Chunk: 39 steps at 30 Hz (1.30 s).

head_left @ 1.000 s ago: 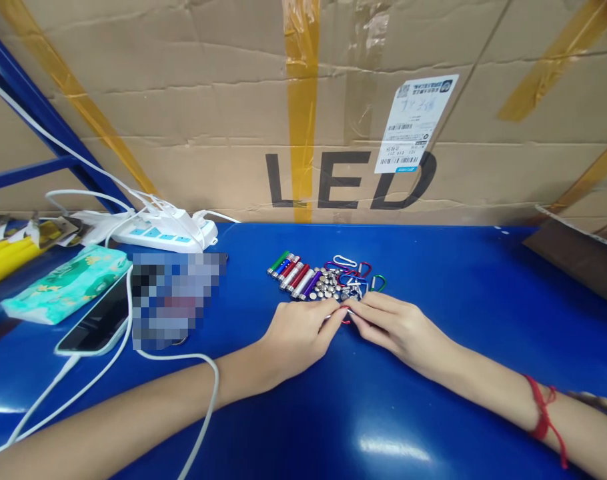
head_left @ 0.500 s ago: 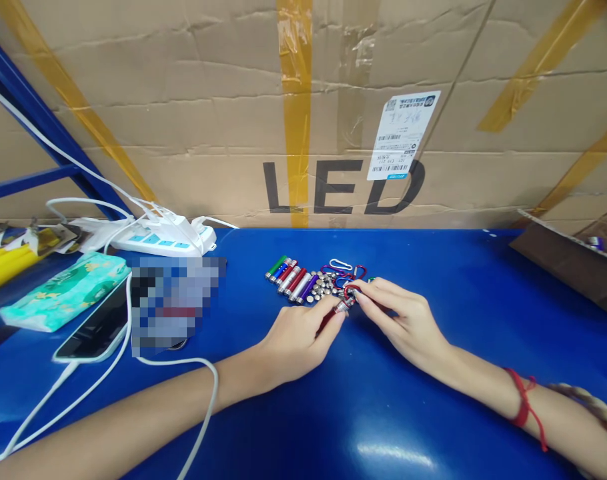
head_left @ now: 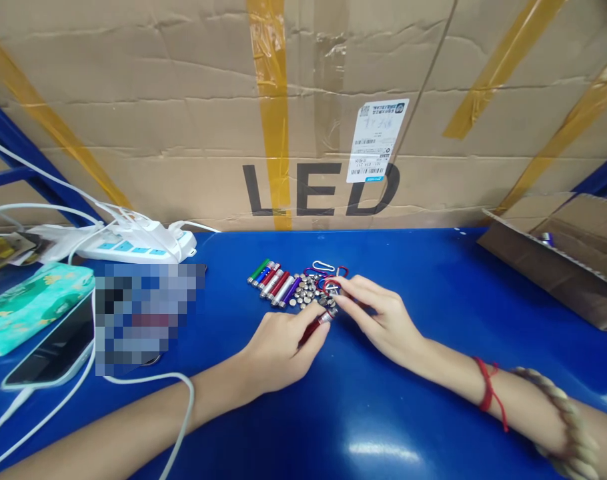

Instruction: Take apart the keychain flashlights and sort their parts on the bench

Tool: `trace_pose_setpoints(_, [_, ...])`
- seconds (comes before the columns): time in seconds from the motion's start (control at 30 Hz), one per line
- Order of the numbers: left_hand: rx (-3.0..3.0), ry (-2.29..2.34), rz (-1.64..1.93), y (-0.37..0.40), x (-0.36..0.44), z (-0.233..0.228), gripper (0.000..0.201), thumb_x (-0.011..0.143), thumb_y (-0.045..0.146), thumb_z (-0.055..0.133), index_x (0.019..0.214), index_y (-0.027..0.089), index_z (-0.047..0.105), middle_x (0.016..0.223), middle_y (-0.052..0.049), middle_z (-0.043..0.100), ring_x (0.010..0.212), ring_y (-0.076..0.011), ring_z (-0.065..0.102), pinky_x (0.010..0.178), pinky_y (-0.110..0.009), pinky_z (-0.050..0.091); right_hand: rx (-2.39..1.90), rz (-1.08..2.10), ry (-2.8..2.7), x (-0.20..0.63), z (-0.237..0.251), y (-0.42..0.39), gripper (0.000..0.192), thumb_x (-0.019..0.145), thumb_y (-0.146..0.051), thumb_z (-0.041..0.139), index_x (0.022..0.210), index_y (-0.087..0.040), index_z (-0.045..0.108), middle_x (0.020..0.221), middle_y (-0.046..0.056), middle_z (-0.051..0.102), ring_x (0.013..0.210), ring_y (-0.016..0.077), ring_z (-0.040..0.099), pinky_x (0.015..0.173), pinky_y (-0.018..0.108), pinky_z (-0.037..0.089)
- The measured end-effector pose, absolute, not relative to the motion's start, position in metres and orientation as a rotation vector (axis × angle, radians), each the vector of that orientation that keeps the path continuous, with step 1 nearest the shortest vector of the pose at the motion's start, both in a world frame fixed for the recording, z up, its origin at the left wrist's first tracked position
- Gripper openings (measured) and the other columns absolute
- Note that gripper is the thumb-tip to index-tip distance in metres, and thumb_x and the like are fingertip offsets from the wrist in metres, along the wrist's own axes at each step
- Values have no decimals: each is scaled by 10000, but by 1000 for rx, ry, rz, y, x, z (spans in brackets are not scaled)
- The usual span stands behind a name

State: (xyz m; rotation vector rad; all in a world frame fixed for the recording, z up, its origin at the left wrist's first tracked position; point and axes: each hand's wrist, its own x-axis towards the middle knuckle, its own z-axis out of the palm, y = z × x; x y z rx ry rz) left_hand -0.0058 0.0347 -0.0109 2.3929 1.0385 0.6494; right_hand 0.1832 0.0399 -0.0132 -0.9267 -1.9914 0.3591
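My left hand is closed around a small red metal flashlight, its silver end poking out past the thumb and forefinger. Close by, my right hand pinches a red carabiner just above that silver end. Whether the two are linked, I cannot tell. Behind my hands lies a pile of round silver button cells. Left of the pile, several slim flashlights in green, blue, red, silver and purple rest in a slanted row. Loose carabiners, one of them silver, lie behind the cells.
On the left are a white power strip, a phone on a charging cable, a green tissue pack and a blurred-out patch. An open cardboard box stands at right. A large carton walls off the blue table's back.
The view has swung right, so everything sits further left in the picture. The red carabiner now stands a little higher above the flashlight's silver end. Both hands keep their grip.
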Motion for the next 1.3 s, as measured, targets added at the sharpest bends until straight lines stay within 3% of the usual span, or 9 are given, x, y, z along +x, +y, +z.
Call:
trace_pose_setpoints(0.2, [2131, 1205, 695, 38, -6, -7, 181, 918, 336, 354, 886, 213, 483, 527, 62, 436, 453, -101, 382, 471, -210, 240, -1197, 304, -1898, 202, -19, 63, 348, 926, -327, 432, 1166, -134, 594, 781, 46, 561, 667, 141, 518, 601, 255, 425])
trace_pose_setpoints(0.37, [2020, 1229, 770, 38, -7, -12, 208, 923, 378, 355, 871, 212, 469, 527, 60, 433, 450, -98, 380, 452, -204, 240, -1416, 285, -1873, 207, -22, 68, 344, 931, -367, 400, 1156, -210, 608, 800, 35, 585, 638, 139, 519, 584, 264, 398])
trace_pose_setpoints(0.57, [2011, 1222, 827, 37, -6, -11, 206, 927, 374, 359, 926, 207, 479, 572, 47, 481, 487, -106, 436, 480, -203, 295, -1465, 348, -1899, 205, -21, 65, 306, 915, -348, 429, 1125, -217, 610, 907, 46, 615, 707, 152, 552, 635, 283, 428])
trace_pose_setpoints(0.73, [2125, 1239, 840, 37, -4, -9, 161, 909, 323, 414, 915, 217, 535, 581, 53, 513, 489, -93, 448, 484, -199, 290, -1393, 329, -1881, 203, -20, 63, 309, 883, -391, 479, 1074, -213, 643, 909, 62, 543, 648, 131, 511, 532, 260, 414])
trace_pose_setpoints(0.87, [2249, 1241, 893, 36, -3, -13, 147, 869, 295, 481, 945, 236, 593, 617, 57, 575, 483, -82, 487, 504, -187, 329, -1206, 590, -1784, 188, -13, 49, 294, 859, -404, 509, 896, -167, 679, 830, 60, 577, 619, 121, 499, 503, 240, 391])
trace_pose_setpoints(0.97, [2328, 1248, 901, 36, -3, -15, 165, 868, 297, 485, 959, 241, 610, 600, 58, 584, 464, -84, 498, 495, -189, 333, -1178, 877, -1748, 175, -7, 36, 322, 838, -424, 527, 726, -150, 653, 580, 8, 517, 497, 95, 425, 450, 226, 336])
trace_pose_setpoints(1.1, [2408, 1268, 876, 35, -3, -15, 174, 890, 298, 457, 936, 221, 606, 592, 48, 592, 478, -101, 527, 494, -209, 326, -1231, 1155, -1608, 169, -4, 29, 366, 775, -496, 582, 682, -144, 617, 438, -36, 408, 405, 73, 347, 381, 213, 259])
trace_pose_setpoints(1.3, [2519, 1258, 864, 35, -2, -17, 201, 916, 309, 419, 946, 211, 591, 587, 38, 600, 501, -122, 563, 501, -231, 344, -1277, 1282, -1520, 172, -5, 33, 438, 740, -573, 584, 654, -143, 598, 425, -29, 418, 366, 66, 344, 357, 201, 261])
